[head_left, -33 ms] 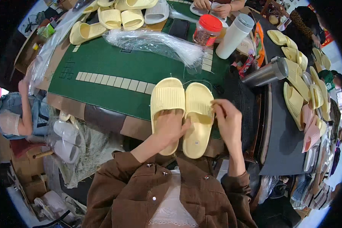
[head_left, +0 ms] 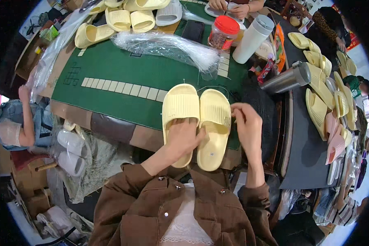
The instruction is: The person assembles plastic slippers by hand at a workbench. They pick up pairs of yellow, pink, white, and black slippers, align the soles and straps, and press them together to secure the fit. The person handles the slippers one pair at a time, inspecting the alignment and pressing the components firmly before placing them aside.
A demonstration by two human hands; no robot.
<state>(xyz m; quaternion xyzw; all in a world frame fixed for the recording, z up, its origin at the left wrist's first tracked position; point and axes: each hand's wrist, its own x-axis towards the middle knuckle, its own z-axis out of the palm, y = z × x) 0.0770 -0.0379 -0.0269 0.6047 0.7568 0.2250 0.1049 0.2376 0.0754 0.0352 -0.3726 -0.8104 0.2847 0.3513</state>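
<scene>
A pair of pale yellow slide sandals lies side by side at the table's near edge, toes pointing away from me. My left hand [head_left: 182, 138] reaches into the left slide [head_left: 181, 105], its fingers hidden under the ribbed strap. The thumb of that hand stretches across to the right slide [head_left: 214, 153]. Just right of that slide's strap is my right hand [head_left: 247, 120], thumb and fingers drawn together in a pinch; whatever they hold is too small to make out. A thin clear string [head_left: 213, 87] curves over the toe ends.
Beyond the slides, a row of cream tiles [head_left: 123, 88] lies on the green mat [head_left: 110, 65]. Clear plastic bags [head_left: 168, 45], a red-lidded jar [head_left: 224, 33], a white bottle [head_left: 254, 39] and a steel tumbler [head_left: 287, 78] stand or lie farther off. More slides [head_left: 315, 108] line the right-hand table; another person's hands [head_left: 238, 9] work opposite.
My right hand has shifted slightly to the right, away from the edge of the right slide's strap. My left hand and both slides stay in place.
</scene>
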